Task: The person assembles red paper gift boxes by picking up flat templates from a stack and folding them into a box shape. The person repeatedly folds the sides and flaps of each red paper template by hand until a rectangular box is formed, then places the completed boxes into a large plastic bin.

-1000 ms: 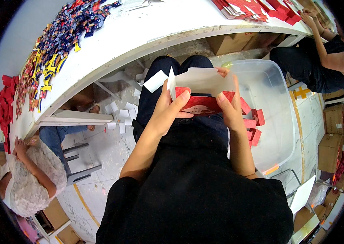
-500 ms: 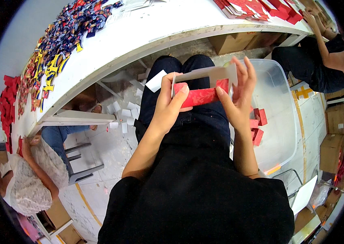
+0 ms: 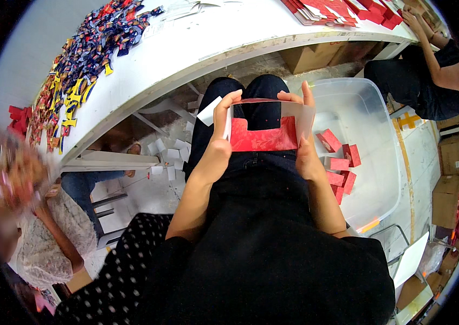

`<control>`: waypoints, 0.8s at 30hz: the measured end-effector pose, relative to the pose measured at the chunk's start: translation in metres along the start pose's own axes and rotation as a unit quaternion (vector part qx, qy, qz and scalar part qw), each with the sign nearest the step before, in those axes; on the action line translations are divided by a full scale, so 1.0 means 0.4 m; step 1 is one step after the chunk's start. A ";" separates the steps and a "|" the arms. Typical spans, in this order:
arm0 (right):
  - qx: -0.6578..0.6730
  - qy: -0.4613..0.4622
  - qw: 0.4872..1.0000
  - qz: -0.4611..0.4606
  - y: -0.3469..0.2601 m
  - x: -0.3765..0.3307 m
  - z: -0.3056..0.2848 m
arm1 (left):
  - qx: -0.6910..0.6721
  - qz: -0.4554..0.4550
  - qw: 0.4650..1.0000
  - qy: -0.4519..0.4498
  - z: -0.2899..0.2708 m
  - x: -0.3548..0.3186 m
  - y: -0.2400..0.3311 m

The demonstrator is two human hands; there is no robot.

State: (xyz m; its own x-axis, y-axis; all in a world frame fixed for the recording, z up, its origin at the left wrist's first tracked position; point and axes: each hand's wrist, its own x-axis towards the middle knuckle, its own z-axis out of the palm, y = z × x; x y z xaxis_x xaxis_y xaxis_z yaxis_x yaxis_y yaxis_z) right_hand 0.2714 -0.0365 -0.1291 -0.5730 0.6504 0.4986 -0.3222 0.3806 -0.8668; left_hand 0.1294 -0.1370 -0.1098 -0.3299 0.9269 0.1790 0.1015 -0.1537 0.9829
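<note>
Below the white table [image 3: 186, 49], left hand [image 3: 219, 143] and right hand [image 3: 304, 146] pinch a red card [image 3: 262, 138] between them.

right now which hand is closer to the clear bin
Right. The right hand grips the right edge of the red card, just beside the clear bin. The left hand holds the card's far side, over the lap.

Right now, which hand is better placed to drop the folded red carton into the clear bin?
Right, probably. The right hand grips the red carton's edge on the side next to the clear plastic bin, where finished red boxes already lie. The left hand holds the far edge.
</note>
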 end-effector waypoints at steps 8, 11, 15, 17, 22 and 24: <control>0.061 0.012 0.996 0.070 -0.029 0.014 -0.016 | -0.176 -0.032 0.983 -0.034 0.017 -0.016 0.006; 0.063 0.035 0.994 0.085 -0.034 0.010 -0.009 | -0.137 -0.001 0.990 -0.038 0.017 0.001 -0.010; 0.062 0.068 0.991 0.094 -0.025 0.003 0.008 | -0.059 0.004 0.998 0.012 0.032 0.015 -0.013; -0.031 0.058 0.998 0.023 -0.018 0.003 0.001 | -0.038 0.010 0.998 0.045 0.043 0.020 -0.019; -0.019 0.077 0.995 -0.055 0.000 0.000 0.011 | -0.128 -0.001 0.989 0.073 0.053 0.025 -0.013; -0.052 0.088 0.989 -0.105 0.014 -0.004 0.004 | -0.168 -0.006 0.984 0.063 0.056 0.022 0.009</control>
State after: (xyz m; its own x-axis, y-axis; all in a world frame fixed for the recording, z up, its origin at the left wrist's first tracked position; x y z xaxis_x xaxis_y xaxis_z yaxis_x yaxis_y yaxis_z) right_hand 0.2695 -0.0363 -0.1349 -0.3586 0.6501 0.6699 -0.3363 0.5795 -0.7424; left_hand 0.1478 -0.1218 -0.1055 -0.4457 0.8825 0.1504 -0.2119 -0.2672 0.9401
